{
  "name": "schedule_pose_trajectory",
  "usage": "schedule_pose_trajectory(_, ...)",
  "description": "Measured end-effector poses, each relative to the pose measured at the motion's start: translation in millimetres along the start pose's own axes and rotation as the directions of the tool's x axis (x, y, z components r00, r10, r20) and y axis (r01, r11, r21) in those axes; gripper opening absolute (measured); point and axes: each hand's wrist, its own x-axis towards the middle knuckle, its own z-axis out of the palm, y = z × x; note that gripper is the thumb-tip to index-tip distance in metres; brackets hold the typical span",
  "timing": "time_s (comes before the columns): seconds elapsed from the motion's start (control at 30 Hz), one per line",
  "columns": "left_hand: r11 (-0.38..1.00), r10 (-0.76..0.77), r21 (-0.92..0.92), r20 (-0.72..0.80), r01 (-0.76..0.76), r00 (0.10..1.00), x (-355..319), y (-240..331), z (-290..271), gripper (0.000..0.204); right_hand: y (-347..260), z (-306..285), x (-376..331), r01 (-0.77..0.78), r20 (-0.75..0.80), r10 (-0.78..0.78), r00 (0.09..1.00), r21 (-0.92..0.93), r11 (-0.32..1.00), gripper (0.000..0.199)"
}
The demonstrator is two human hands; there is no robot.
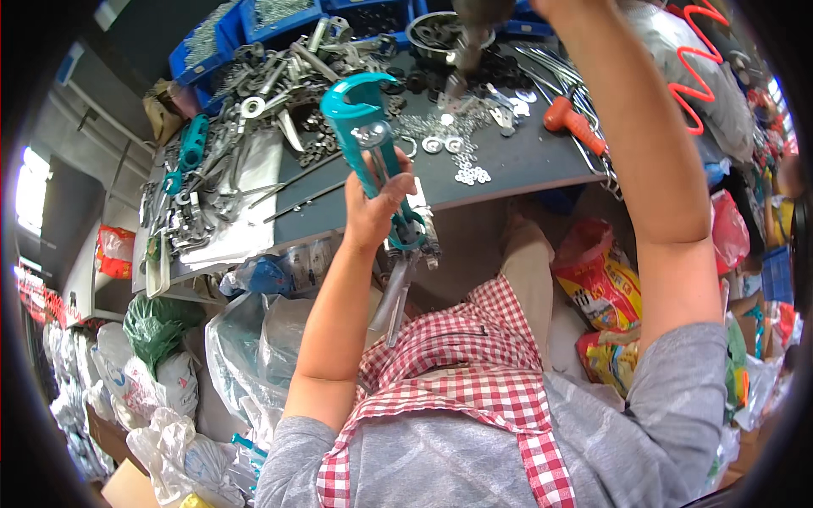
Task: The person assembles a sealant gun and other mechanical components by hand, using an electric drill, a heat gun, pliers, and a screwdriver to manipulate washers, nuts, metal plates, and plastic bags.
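My left hand (378, 203) is wrapped around a teal tool body (351, 110) with a hooked, crescent-shaped upper end. Bright metal parts sit inside it, and metal arms (396, 292) hang from its lower end, over my apron. High up, at the picture's top edge, my right hand (552, 7) is partly cut off, its fingers closed around a dark power driver (484, 12). The driver is blurred and its nose points down over the bench (508, 161). Below it lie small screws (461, 140) and white washers (472, 175).
Heaped metal parts (279, 76) cover the bench's left side, beside another teal piece (193, 140). Blue bins (199, 55) and a metal bowl (419, 38) stand behind. An orange-handled mallet (576, 125) lies at right, near a coiled red hose (684, 68). Plastic bags (254, 339) crowd the lower left.
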Motion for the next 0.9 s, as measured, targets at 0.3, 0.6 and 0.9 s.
schedule_pose_trajectory(0.3, 0.996, -0.02, -0.084, -0.035, 0.018, 0.999, -1, 1, 6, 0.035, 127, -103, -142, 0.001, -0.136, -0.028, 0.99, -0.197, 0.98, 0.052)
schedule_pose_trajectory(0.6, 0.995, -0.028, -0.091, -0.005, 0.027, 1.0, -4, -1, 3, 0.047, 150, -101, -153, 0.0, -0.125, -0.013, 0.992, -0.103, 0.995, 0.049)
schedule_pose_trajectory(0.9, 0.998, -0.013, -0.065, -0.046, 0.01, 0.999, -5, 1, 5, 0.047, 162, -144, -123, -0.01, -0.159, -0.108, 0.981, -0.601, 0.799, 0.043)
